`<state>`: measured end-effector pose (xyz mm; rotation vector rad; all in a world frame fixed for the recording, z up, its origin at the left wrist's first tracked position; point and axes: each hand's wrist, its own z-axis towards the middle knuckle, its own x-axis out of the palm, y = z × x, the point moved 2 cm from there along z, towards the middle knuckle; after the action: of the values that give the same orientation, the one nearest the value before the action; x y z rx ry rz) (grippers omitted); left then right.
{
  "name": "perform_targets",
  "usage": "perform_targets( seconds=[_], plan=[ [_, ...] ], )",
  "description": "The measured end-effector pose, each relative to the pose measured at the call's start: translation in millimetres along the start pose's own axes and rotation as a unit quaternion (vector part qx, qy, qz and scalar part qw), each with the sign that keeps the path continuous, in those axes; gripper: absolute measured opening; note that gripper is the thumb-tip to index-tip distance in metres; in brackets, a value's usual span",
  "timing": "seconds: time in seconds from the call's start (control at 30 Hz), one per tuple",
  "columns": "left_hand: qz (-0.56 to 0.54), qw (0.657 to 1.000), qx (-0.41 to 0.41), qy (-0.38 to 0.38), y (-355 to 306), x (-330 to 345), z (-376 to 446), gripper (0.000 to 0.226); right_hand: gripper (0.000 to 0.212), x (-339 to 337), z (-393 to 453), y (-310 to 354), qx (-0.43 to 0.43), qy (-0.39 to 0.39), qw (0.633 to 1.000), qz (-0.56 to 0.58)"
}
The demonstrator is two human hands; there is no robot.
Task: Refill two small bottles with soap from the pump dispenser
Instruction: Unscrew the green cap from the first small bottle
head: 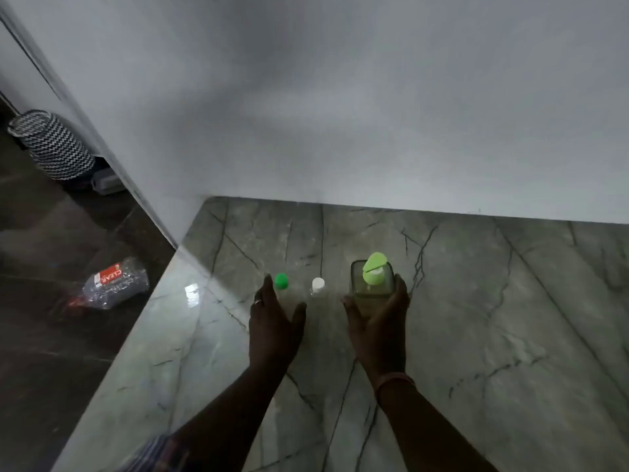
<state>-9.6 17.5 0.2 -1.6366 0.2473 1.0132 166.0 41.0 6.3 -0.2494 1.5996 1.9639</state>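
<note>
A clear square pump dispenser (371, 284) with a light green pump head stands on the grey marble counter (476, 318). My right hand (377, 321) wraps around its front, thumb on the left side and fingers on the right. Left of it stands a small clear bottle with a white cap (318, 287). Further left is a small bottle with a green cap (281, 281). My left hand (274, 321) reaches toward the green-capped bottle with straight fingers, just in front of it; I cannot tell whether it touches.
A white wall runs along the counter's back edge. The counter's left edge drops to a dark floor, where a crushed plastic water bottle (114, 284) lies. A black-and-white zigzag basket (51, 144) stands farther back on the floor.
</note>
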Motion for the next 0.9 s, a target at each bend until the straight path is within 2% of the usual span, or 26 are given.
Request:
perform_targets(
  seconds=[0.1,0.27,0.47,0.7,0.9],
  plan=[
    [-0.078,0.996,-0.013,-0.043,7,11,11,0.089,0.096,12,2,-7,0.021,-0.039,0.997,0.058],
    [-0.084,0.993,0.031,-0.082,20,21,17,0.043,0.093,29,-2,-22,0.037,-0.085,0.995,0.047],
    [-0.096,0.986,0.094,-0.102,33,28,18,0.019,0.086,37,-2,-34,0.001,-0.106,0.993,0.050],
    [-0.114,0.983,0.114,-0.092,40,25,21,0.017,0.069,35,-1,-46,-0.037,-0.117,0.992,0.034],
    [-0.164,0.974,0.127,-0.092,51,6,-18,0.027,0.074,28,-18,-39,-0.034,-0.117,0.992,0.029]
  ],
)
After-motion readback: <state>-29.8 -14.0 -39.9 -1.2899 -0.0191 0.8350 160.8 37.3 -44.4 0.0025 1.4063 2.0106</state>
